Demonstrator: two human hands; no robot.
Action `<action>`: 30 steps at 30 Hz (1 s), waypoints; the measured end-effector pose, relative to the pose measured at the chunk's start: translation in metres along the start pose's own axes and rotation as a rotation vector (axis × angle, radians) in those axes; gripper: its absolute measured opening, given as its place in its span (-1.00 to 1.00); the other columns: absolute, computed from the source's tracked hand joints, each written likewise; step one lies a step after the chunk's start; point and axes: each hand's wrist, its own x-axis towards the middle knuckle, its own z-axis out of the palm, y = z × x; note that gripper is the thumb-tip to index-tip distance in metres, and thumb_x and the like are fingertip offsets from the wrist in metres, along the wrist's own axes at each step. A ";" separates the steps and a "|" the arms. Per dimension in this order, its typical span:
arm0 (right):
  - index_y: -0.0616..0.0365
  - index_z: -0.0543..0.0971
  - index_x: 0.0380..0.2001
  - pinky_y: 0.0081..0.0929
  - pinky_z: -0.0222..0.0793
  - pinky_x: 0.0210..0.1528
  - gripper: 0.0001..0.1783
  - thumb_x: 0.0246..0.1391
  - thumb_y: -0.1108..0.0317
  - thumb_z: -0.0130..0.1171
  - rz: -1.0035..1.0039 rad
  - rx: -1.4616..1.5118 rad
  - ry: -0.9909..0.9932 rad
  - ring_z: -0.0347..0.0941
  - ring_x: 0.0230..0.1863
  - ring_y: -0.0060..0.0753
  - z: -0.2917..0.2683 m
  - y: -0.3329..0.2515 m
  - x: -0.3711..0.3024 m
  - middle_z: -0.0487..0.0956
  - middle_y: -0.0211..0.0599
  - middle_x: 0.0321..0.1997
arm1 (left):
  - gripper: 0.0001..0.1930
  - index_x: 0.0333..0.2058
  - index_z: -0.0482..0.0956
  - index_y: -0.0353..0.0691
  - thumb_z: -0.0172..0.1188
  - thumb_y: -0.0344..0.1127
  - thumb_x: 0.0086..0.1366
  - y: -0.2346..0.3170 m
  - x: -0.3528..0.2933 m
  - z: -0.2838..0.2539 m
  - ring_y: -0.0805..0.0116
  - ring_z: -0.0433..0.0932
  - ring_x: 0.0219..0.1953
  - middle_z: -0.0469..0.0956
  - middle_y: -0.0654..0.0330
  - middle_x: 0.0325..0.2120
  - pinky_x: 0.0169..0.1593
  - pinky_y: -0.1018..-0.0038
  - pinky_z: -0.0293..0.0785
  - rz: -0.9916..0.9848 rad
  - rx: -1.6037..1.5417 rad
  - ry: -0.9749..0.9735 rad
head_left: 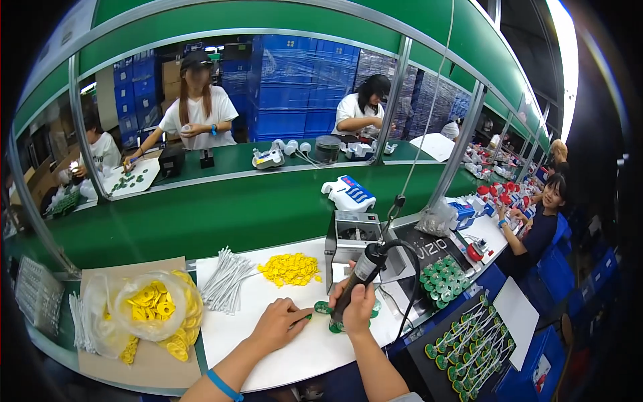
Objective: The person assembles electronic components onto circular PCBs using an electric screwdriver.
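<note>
My right hand (356, 309) is wrapped round a black electric screwdriver (362, 271), held upright with its tip down among round green circuit boards (336, 327) on the white work sheet (268, 365). The tool hangs from a cable above, and a black cord loops off its top. Beside it my left hand (276, 326) rests on the sheet, fingers drawn together; a small green edge shows at the fingertips, too little to name. Another round green board (323, 307) lies between the hands. Beyond them are a heap of yellow plastic discs (291, 269) and a bundle of white cable ties or wires (226, 280).
Bags of yellow parts (153, 305) sit on cardboard at left. A metal machine (355, 234) stands behind the screwdriver. Boards with white wires (469, 348) fill a black tray at lower right; more green boards (445, 280) lie above. Co-workers sit across the green line and at right.
</note>
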 end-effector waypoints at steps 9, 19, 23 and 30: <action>0.36 0.28 0.24 -0.55 0.40 -0.53 -0.12 0.29 -0.31 0.00 -0.033 -0.072 0.068 0.44 -0.60 -0.49 -0.042 -0.042 -0.020 0.44 -0.32 -0.50 | -0.80 -0.15 0.77 -0.02 0.33 -0.30 0.23 0.018 -0.001 0.007 0.20 0.49 -0.25 0.52 0.19 -0.38 -0.16 0.33 0.44 0.017 0.036 0.000; 0.33 0.30 0.25 -0.55 0.38 -0.54 -0.12 0.27 -0.32 0.04 -0.040 -0.088 0.074 0.43 -0.61 -0.48 -0.060 -0.035 -0.014 0.44 -0.32 -0.49 | -0.83 -0.20 0.77 -0.07 0.35 -0.28 0.23 0.023 0.007 0.005 0.21 0.49 -0.24 0.54 0.22 -0.36 -0.15 0.34 0.46 0.016 0.027 0.003; 0.32 0.29 0.25 -0.53 0.37 -0.55 -0.13 0.29 -0.31 0.02 -0.052 -0.094 0.083 0.42 -0.62 -0.46 -0.061 -0.018 -0.013 0.42 -0.33 -0.49 | -0.84 -0.21 0.77 -0.08 0.35 -0.28 0.23 0.009 0.004 0.004 0.21 0.50 -0.23 0.54 0.22 -0.36 -0.14 0.33 0.46 0.006 0.011 0.002; 0.35 0.24 0.29 -0.51 0.39 -0.55 -0.12 0.31 -0.28 0.00 -0.057 -0.130 0.061 0.43 -0.61 -0.47 -0.055 -0.011 -0.013 0.43 -0.32 -0.51 | -0.84 -0.21 0.75 -0.09 0.36 -0.29 0.21 -0.008 -0.002 0.002 0.20 0.52 -0.22 0.56 0.19 -0.34 -0.13 0.33 0.49 0.012 0.015 0.005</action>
